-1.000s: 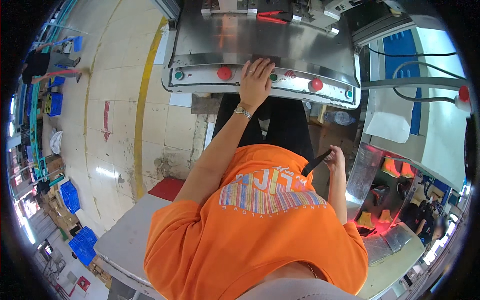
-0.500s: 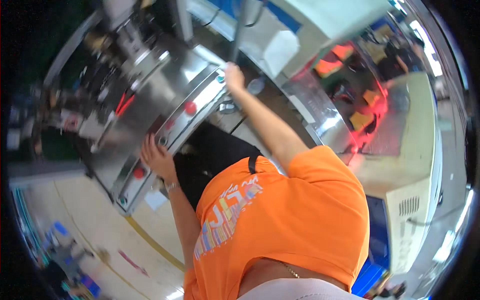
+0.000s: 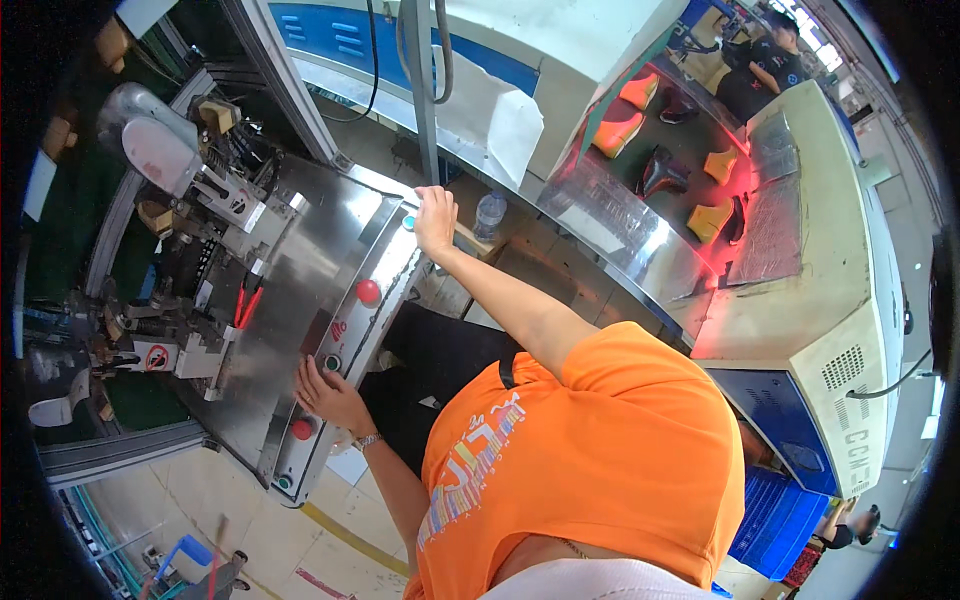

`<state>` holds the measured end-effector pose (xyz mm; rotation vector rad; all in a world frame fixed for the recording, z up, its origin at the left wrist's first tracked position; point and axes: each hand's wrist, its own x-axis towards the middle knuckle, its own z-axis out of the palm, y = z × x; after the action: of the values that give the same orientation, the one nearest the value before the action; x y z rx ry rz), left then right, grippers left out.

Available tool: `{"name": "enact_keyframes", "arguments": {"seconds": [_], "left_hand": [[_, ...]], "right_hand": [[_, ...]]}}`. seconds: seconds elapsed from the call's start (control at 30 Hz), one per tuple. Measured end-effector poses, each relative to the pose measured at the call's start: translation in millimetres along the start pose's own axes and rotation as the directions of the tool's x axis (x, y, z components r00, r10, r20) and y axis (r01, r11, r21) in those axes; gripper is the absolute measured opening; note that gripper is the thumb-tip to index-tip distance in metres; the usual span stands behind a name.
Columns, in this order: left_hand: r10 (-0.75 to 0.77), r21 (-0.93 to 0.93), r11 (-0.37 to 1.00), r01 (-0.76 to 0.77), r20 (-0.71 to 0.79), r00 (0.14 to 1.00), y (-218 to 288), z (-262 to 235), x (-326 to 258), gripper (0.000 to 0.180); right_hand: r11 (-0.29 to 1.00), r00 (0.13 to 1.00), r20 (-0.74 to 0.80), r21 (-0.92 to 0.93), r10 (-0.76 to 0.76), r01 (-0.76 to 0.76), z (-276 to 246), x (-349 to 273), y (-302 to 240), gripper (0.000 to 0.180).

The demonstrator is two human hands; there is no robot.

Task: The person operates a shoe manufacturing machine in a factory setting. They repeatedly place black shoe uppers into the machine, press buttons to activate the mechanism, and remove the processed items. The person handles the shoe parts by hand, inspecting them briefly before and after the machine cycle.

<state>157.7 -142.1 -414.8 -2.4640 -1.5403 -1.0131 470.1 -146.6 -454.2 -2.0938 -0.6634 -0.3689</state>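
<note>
My left hand (image 3: 332, 396) lies with fingers spread on the front control strip (image 3: 345, 335) of a metal machine table (image 3: 305, 255), beside a dark round button (image 3: 332, 363). Below it on the strip is a red button (image 3: 302, 428). My right hand (image 3: 436, 222) rests over the strip's far right corner with fingers stretched out, next to a green button (image 3: 409, 223). Another red button (image 3: 368, 291) stands between the hands. Neither hand holds anything visible. Red-handled pliers (image 3: 247, 302) lie on the table, near the machine's clamp mechanism (image 3: 230, 210).
To the right, a conveyor machine (image 3: 800, 330) carries orange and dark shoes (image 3: 617, 133) under red light. A water bottle (image 3: 490, 215) stands beyond my right hand. A metal post (image 3: 420, 90) rises near the table corner. Blue crates (image 3: 775, 520) sit at lower right; other people are farther off.
The view has shifted and become sharper. My right hand has come back slightly from the corner's edge relative to the table; my left hand stays on the strip.
</note>
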Motion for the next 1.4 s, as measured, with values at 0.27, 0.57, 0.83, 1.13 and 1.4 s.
{"name": "enact_keyframes", "arguments": {"seconds": [0.27,0.57,0.83,1.13,1.4], "left_hand": [[0.003,0.019,1.0,-0.003,0.013,1.0,3.7,-1.8,3.5,0.029],[0.039,-0.051,0.998,-0.039,0.002,0.999,-12.3,1.3,-2.4,0.027],[0.037,0.007,0.999,-0.037,-0.001,0.999,-2.3,-2.1,0.8,0.027],[-0.094,0.108,0.99,0.093,0.004,0.996,8.2,-5.1,3.9,0.032],[-0.099,0.148,0.984,0.101,-0.023,0.995,7.2,0.9,1.0,0.029]], "right_hand": [[0.999,1.0,0.015,0.037,-0.008,0.007,0.2,0.5,2.5,0.016],[0.969,0.934,-0.26,0.073,0.247,-0.236,-75.0,35.0,154.8,0.031],[0.592,0.831,-0.222,-0.61,0.511,-0.527,-229.4,56.9,362.9,0.042],[0.69,0.885,0.051,-0.648,0.463,-0.324,-233.1,91.9,420.5,0.043],[0.805,0.961,0.18,-0.589,0.208,-0.064,-229.4,171.0,469.4,0.047]]}}
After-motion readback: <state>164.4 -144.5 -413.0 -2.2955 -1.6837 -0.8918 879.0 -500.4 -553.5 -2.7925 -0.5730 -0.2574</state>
